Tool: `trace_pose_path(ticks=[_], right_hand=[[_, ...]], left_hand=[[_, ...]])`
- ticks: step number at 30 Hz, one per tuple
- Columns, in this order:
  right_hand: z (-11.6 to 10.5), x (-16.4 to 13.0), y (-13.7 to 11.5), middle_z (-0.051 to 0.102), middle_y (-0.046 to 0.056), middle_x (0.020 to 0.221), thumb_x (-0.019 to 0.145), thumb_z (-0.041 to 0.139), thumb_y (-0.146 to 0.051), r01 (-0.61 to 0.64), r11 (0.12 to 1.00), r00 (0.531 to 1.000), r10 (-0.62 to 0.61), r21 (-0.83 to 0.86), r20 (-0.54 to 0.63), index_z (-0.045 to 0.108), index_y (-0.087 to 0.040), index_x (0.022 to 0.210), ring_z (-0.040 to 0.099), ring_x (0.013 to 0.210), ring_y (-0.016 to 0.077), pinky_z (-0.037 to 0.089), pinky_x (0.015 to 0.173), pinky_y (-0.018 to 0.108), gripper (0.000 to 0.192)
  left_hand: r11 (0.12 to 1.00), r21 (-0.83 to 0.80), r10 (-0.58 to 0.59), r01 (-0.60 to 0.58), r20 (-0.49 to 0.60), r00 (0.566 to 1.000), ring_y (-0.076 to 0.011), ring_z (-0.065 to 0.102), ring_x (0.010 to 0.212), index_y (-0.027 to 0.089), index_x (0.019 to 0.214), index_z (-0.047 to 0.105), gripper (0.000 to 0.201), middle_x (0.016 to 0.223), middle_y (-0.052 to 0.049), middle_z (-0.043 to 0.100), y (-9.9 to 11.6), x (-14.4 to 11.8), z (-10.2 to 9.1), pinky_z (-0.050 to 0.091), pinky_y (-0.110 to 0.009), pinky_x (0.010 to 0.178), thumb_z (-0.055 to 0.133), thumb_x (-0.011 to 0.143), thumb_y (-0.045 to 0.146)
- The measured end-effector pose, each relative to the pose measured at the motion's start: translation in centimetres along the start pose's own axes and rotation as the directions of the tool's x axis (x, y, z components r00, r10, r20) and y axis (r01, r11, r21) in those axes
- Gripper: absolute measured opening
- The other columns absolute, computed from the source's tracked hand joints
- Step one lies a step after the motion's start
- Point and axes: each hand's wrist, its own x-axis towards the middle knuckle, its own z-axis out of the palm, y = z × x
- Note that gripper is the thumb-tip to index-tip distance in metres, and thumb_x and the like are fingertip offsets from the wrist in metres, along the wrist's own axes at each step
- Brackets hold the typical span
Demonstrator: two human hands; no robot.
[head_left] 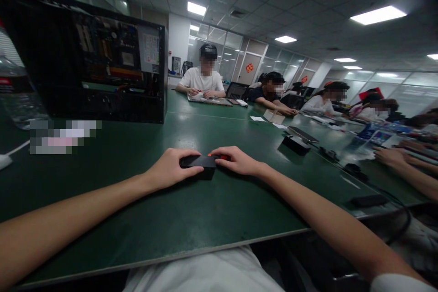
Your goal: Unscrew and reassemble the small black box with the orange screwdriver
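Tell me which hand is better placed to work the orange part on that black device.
Right. The right hand has its fingertips on the orange part, while the left hand grips the black device's opposite end, steadying it.

Both bare forearms stretch forward from the lower corners and converge toward the middle, palms turned down. The left hand (170, 169) lies with its fingers curled forward and the thumb stretched out to the right along its near side. The right hand (238, 161) mirrors it just opposite, its fingers bent and pointing left, so that the fingertips of the two hands sit near each other, not touching.
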Motion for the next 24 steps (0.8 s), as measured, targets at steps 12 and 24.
trace_pose_path(ticks=[12, 24], right_hand=[[-1.2, -0.3, 1.9, 0.073, 0.010, 0.106, 0.095, 0.058, -0.030, -0.118, 0.956, 0.992, 0.101, -0.268, -0.078, 0.070, -0.017, 0.113, 0.067, 0.093, 0.0201, 0.050, 0.083, 0.033, 0.025], [0.0, -0.1, -1.8, 0.068, 0.012, 0.118, 0.103, 0.046, -0.041, -0.010, 0.982, 0.988, -0.019, -0.188, -0.152, 0.063, -0.019, 0.123, 0.063, 0.111, 0.0227, 0.048, 0.098, 0.040, 0.034]], left_hand=[[0.952, -0.122, -0.296, 0.281, -0.133, 0.946, -0.0173, 0.058, 0.051, 0.013, 0.080, 0.079, 0.063, 0.055, -0.004, 0.066, -3.5, 1.9, -2.7, 0.040, -0.026, 0.051, 0.047, 0.091, 0.067], [0.906, 0.420, -0.054, 0.054, -0.012, 0.998, -0.0273, 0.071, 0.094, 0.020, 0.104, 0.080, 0.039, 0.104, -0.010, 0.078, -7.0, 2.3, -4.1, 0.052, -0.033, 0.084, 0.056, 0.088, 0.045]])
